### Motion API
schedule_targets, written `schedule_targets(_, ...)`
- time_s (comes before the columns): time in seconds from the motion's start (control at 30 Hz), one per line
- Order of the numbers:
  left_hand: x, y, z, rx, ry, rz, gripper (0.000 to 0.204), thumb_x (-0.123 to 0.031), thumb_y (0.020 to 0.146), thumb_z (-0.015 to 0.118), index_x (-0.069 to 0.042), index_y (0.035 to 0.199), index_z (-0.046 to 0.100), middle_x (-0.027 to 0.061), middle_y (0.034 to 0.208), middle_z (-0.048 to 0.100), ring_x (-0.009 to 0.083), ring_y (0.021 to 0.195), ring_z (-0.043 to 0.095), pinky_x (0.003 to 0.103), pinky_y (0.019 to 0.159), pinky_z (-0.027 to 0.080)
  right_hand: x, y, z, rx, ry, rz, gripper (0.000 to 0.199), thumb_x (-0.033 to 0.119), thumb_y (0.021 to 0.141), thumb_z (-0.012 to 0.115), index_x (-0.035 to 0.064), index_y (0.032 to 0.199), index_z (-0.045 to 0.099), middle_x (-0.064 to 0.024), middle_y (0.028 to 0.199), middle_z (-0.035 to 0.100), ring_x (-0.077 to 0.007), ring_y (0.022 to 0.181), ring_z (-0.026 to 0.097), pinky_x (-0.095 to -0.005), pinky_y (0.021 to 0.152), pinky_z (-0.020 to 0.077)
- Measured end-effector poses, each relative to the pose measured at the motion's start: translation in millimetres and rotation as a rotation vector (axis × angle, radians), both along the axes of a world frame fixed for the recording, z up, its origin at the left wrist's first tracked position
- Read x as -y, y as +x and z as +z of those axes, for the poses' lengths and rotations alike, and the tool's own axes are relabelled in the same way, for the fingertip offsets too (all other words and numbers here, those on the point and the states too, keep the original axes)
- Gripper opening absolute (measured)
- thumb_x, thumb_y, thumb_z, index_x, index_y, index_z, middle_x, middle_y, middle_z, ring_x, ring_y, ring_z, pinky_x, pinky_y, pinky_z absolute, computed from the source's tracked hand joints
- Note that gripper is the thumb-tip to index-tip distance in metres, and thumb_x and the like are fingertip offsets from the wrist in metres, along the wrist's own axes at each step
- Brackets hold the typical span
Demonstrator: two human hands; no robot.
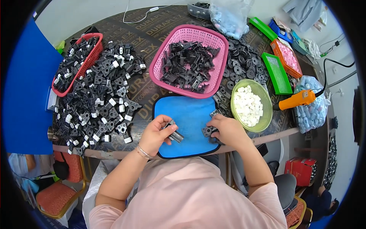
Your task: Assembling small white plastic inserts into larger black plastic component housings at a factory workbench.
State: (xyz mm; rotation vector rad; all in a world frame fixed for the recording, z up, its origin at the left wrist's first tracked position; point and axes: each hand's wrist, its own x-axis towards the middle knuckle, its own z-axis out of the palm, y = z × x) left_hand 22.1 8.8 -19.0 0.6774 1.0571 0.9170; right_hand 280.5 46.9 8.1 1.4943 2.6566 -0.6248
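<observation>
A dark printed table (146,34) carries a blue mat (187,119), pink basket (222,61), pale-green basket (267,110) and heaped black parts (101,91).

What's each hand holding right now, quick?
Left hand: closed, holding a grey part.
Right hand: closed on dark plastic; can't tell if one piece or more.

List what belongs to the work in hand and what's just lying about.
Likely in use:
tubular grey plastic part in the left hand
dark plastic part in the right hand
blue rounded-rectangular mat
pink perforated plastic basket

Likely just lying about:
red rectangular carton
thin white cable
grey draped cloth
</observation>
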Motion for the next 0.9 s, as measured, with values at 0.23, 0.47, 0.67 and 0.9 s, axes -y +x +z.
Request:
schedule_targets(0.23, 0.8, 6.5, -6.3, 0.218, -0.044, 0.102, 0.014, -0.02, 0.093, 0.054, -0.01, 0.102, 0.052, 0.0015, 0.097, 0.058, 0.013, 0.092, 0.058, 0.032, 0.075, 0.053, 6.5, -14.0, 0.6, -0.33, 0.176, -0.094, 0.033, 0.016, 0.068, 0.076, 0.0104, 0.099, 0.065, -0.0062, 0.091, 0.061, -0.0245, 0.072, 0.062, -0.0339, 0.062, 0.0508)
schedule_targets(0.47, 7.4, 20.0, 4.1, 0.331, -0.057, 0.141, 0.023, -0.032, 0.097, 0.044, -0.011, 0.101, 0.052, -0.0009, 0.095, 0.056, 0.011, 0.086, 0.057, 0.033, 0.079, 0.05, 22.6, -58.7, -1.2, -0.585, 0.302, -0.006, 0.035, 0.02, 0.067, 0.078, 0.0114, 0.099, 0.067, -0.004, 0.085, 0.061, -0.0185, 0.061, 0.06, -0.029, 0.053, 0.0497)
schedule_targets(0.67, 12.9, 17.2, 0.0, 0.258, 0.041, 0.095, 0.03, -0.04, 0.096, 0.045, -0.012, 0.107, 0.052, -0.0008, 0.1, 0.054, 0.0113, 0.094, 0.055, 0.035, 0.083, 0.048, 23.5, -62.8, -2.7, -0.53, 0.368, -0.012, 0.036, 0.022, 0.066, 0.078, 0.012, 0.099, 0.068, -0.0025, 0.084, 0.06, -0.0195, 0.062, 0.061, -0.0298, 0.053, 0.0497)
schedule_targets(0.9, 12.5, 17.2, -5.5, 0.21, 0.041, 0.135, 0.028, -0.033, 0.098, 0.043, -0.008, 0.108, 0.049, 0.0026, 0.099, 0.055, 0.012, 0.093, 0.055, 0.032, 0.078, 0.048, 24.0, -65.7, -2.1, -0.492, 0.464, 0.034, 0.036, 0.021, 0.066, 0.077, 0.0126, 0.1, 0.068, -0.0013, 0.084, 0.059, -0.0181, 0.06, 0.059, -0.0291, 0.051, 0.0481)
